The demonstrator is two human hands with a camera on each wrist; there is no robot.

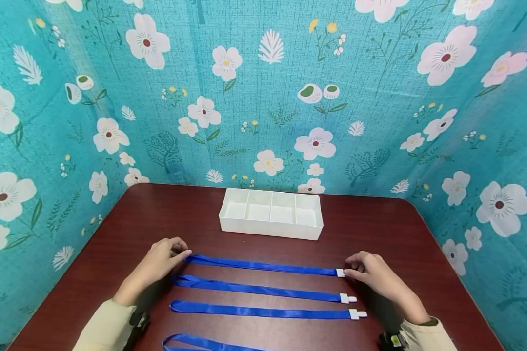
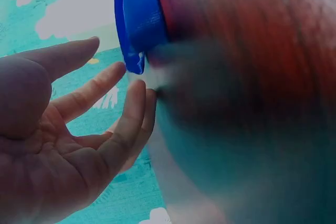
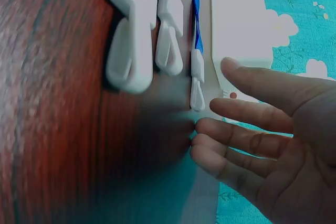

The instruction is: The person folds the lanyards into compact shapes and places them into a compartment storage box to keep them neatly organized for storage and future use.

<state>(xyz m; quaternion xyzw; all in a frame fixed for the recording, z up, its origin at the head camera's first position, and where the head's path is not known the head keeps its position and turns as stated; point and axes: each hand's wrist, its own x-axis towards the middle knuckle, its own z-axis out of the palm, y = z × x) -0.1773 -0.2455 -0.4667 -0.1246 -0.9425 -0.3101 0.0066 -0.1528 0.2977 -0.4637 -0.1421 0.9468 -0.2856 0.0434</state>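
Note:
Several blue lanyards with white plastic clips lie across the table, roughly parallel. At the looped left end of the farthest lanyard [image 1: 263,266] is my left hand [image 1: 158,261]. Its thumb and fingers are spread apart in the left wrist view, the index fingertip right beside the blue strap [image 2: 142,19]. My right hand [image 1: 375,278] is at the other end, by the white clip [image 1: 340,273]. In the right wrist view its thumb and fingers stand apart, fingertips just short of that clip [image 3: 197,82]. Nearer me lie a second lanyard [image 1: 268,290] and a third [image 1: 263,310].
Behind the lanyards stands a white tray [image 1: 270,229] with several compartments. Another blue lanyard [image 1: 202,342] is cut off by the bottom of the head view. A teal flowered cloth [image 1: 254,97] hangs around the dark red wooden table [image 1: 167,209].

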